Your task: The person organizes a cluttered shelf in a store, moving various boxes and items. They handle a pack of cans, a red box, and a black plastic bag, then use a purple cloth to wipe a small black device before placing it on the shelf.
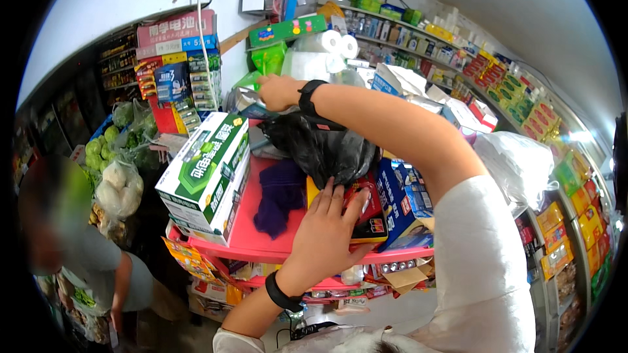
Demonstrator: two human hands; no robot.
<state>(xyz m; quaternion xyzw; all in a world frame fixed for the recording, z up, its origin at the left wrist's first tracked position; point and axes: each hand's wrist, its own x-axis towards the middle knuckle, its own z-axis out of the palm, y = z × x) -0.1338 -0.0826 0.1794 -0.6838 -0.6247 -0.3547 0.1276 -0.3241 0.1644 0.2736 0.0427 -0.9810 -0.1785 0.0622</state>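
My left hand (326,233) lies palm down with its fingers spread over a red and yellow battery box (365,206). Its fingertips touch the lower edge of a crumpled black plastic bag (324,149). Across the counter, my right hand (278,93) reaches past the bag to a small open-topped box (250,103), beside a green plastic bag (270,59). Its fingers curl down and are partly hidden, so any hold is unclear. A dark purple cloth (279,196) lies left of my left hand on the pink counter (245,230). Both wrists wear black bands.
A large white and green battery carton (208,171) stands at the counter's left edge. On the right is a blue box (402,201). Clear plastic rolls (319,54) lie behind. Stocked shelves (490,73) curve along the right. A person (108,264) stands at left near bagged vegetables (117,189).
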